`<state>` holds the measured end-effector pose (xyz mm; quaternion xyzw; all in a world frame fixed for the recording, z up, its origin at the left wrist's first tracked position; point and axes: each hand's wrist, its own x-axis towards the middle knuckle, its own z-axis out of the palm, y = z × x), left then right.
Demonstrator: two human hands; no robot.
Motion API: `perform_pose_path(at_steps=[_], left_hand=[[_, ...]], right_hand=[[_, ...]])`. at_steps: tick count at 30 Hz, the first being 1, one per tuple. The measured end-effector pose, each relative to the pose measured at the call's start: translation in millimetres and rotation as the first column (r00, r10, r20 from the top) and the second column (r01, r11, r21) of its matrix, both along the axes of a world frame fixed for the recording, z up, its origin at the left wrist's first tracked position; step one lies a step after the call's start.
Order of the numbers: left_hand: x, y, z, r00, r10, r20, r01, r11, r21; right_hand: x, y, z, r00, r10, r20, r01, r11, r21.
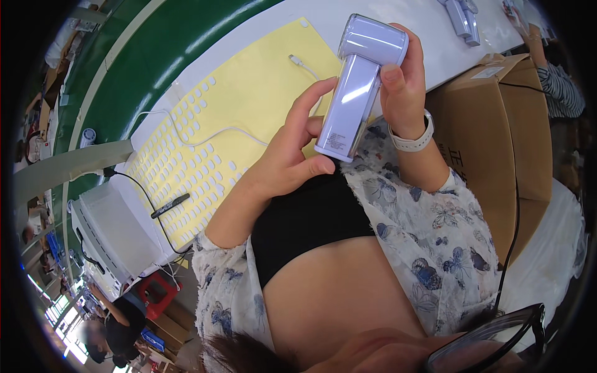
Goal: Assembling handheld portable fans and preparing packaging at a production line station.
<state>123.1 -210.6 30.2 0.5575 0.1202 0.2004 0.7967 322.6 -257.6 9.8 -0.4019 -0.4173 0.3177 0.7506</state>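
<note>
A pale lavender handheld device (356, 93) with a rounded head, a long flat handle and a glossy clear outer layer is tilted in front of me. Small print shows near the handle's lower end. My right hand (403, 93) grips it from the right, thumb on the front just below the head and fingers behind. From the left, my left hand (286, 146) steadies the handle: the index fingertip meets its edge, other fingers pass partly behind it, and the thumb lies by the lower end. Beneath is a yellow sheet (261, 68) bearing rows of small white oval stickers.
A white cable (233, 129) crosses the sheet; a black marker (170, 206) lies at its left edge. White equipment (118, 233) stands at left. Similar devices (460, 18) lie at far right, near another person's striped sleeve (561, 90). An open cardboard box (491, 149) is beside me.
</note>
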Motion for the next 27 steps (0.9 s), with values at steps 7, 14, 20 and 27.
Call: perform_pose_path(at_steps=[7, 14, 20, 27], left_hand=[[-2, 2, 0, 0.997, 0.046, -0.058, -0.046, 0.999, 0.005], [-8, 11, -3, 0.988, 0.078, -0.135, -0.027, 0.939, 0.343], [-5, 10, -4, 0.975, 0.167, -0.149, -0.046, 0.800, 0.598], [0, 13, -11, 0.970, 0.228, -0.080, -0.097, 0.672, 0.734]], right_hand=[[-1, -4, -1, 0.986, -0.034, 0.166, 0.062, 0.985, -0.164], [-4, -4, -1, 0.972, 0.133, -0.193, -0.179, 0.954, -0.242], [5, -2, 22, 0.982, 0.123, 0.143, -0.104, 0.985, -0.135], [95, -27, 84, 0.536, 0.727, 0.430, -0.840, 0.406, 0.361]])
